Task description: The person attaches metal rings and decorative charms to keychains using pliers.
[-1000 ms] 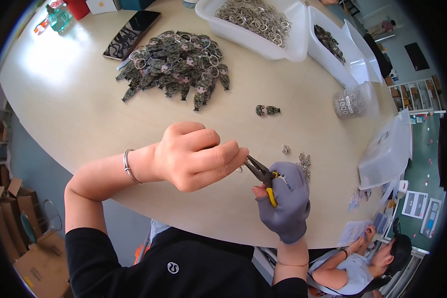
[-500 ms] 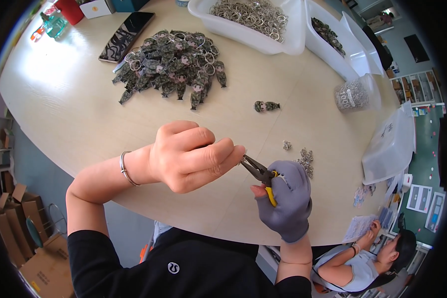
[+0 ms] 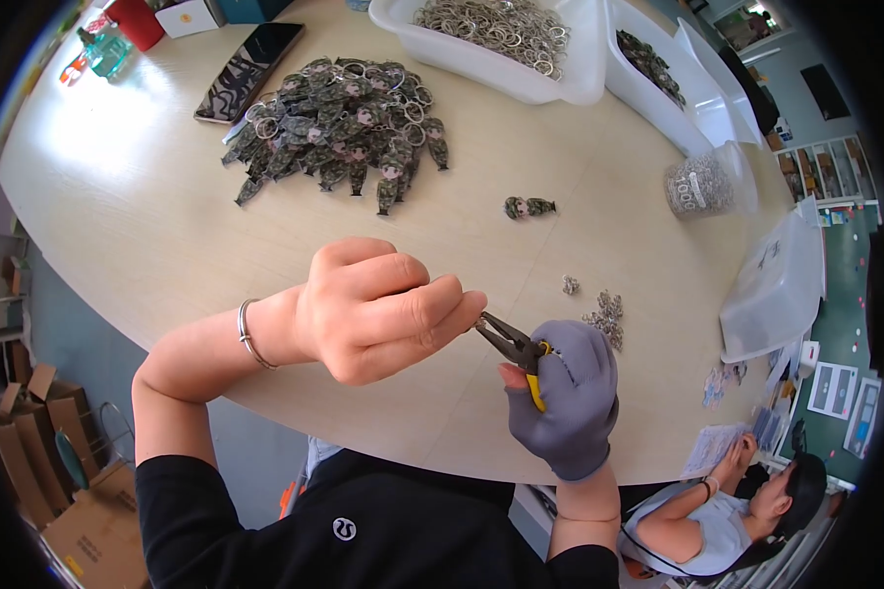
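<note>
My bare left hand (image 3: 383,309) is closed in a pinch, with a metal bracelet (image 3: 248,334) at its wrist. What lies between its fingertips is too small and hidden to name. In a grey fingerless-thumb glove, my right hand (image 3: 565,398) grips pliers (image 3: 509,341) with yellow handles. The jaw tips meet the left fingertips. Beyond the hands lies a single small camouflage-clad figure charm (image 3: 529,207). To the right of the pliers are a heap of small metal clasps or links (image 3: 607,319) and a smaller cluster (image 3: 571,285).
A pile of figure keychains (image 3: 344,133) sits far left, beside a phone (image 3: 250,71). White bins hold metal rings (image 3: 496,29) and more charms (image 3: 648,64). A clear tub (image 3: 699,187) and a translucent box (image 3: 771,285) stand right. Another person (image 3: 702,515) sits at lower right.
My hands stay nearly in place; the pliers' jaws look slightly farther apart at the left fingertips. The other person's hands have moved a little.
</note>
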Available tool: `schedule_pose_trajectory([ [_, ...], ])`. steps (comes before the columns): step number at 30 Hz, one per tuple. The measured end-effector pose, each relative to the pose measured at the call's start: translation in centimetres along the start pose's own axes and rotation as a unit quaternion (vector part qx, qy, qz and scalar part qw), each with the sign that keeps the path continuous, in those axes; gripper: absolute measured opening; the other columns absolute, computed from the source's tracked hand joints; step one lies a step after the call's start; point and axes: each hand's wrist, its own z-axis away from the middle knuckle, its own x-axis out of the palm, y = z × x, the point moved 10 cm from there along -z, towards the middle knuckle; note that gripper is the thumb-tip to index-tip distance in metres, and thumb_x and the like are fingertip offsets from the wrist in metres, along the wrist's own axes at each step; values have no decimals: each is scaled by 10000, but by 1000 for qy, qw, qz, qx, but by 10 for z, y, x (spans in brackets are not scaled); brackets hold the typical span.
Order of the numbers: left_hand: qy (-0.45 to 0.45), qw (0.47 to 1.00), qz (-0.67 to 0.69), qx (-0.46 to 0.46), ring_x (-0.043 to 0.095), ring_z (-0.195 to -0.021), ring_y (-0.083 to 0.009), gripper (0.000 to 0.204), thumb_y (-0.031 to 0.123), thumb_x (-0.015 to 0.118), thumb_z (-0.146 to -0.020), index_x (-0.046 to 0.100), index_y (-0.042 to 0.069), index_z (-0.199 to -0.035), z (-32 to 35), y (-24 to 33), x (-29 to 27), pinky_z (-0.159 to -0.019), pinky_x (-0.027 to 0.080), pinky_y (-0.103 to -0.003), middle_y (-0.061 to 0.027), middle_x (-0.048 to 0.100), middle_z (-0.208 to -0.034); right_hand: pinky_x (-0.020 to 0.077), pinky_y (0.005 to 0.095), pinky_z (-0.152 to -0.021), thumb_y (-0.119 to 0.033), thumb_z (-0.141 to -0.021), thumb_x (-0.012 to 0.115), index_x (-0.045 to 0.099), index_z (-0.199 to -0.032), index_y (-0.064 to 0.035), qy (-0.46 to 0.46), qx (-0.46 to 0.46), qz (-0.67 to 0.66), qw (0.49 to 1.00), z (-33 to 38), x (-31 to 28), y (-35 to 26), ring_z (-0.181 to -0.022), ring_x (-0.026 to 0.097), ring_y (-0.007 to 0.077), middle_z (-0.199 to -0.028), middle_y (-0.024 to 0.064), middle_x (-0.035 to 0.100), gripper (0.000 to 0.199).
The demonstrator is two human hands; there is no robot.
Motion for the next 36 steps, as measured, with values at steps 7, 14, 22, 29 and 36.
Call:
schedule_pose_trajectory([
  [7,-34,999,3,13,498,-552,-138,265,-18,757,-560,705,-35,-819,4,6,1,-410,324,-229,-90,590,-825,437,390,-697,-115,-710,763,578,-783,-17,17,-4,13,1000,6,2,-1,-824,553,286,-894,99,550,222],
  [14,-50,998,-18,25,495,-564,-135,289,4,744,-552,708,-44,-834,3,7,4,-410,335,-227,-93,587,-830,434,377,-700,-126,-705,773,583,-783,-30,29,-11,44,999,2,-1,0,-816,552,280,-893,86,551,226],
  [22,-52,998,-14,27,494,-569,-132,293,-1,736,-546,708,-42,-835,5,5,5,-411,338,-226,-84,584,-834,429,375,-658,-122,-703,768,565,-750,-36,21,-11,33,999,2,1,0,-765,547,271,-870,88,546,225],
  [29,-125,991,34,-32,501,-557,-124,261,-16,734,-593,694,-19,-851,7,-9,23,-400,356,-251,-58,558,-791,435,385,-629,-62,-718,732,547,-756,-11,21,2,-7,1000,4,12,14,-694,547,305,-843,106,570,196],
  [36,-147,952,-144,-225,595,-656,-238,164,29,709,-741,681,16,-902,14,-93,11,-546,485,-334,-66,608,-832,451,389,-654,-89,-737,734,567,-734,5,81,59,-20,995,20,-6,55,-738,568,289,-916,128,577,192],
])
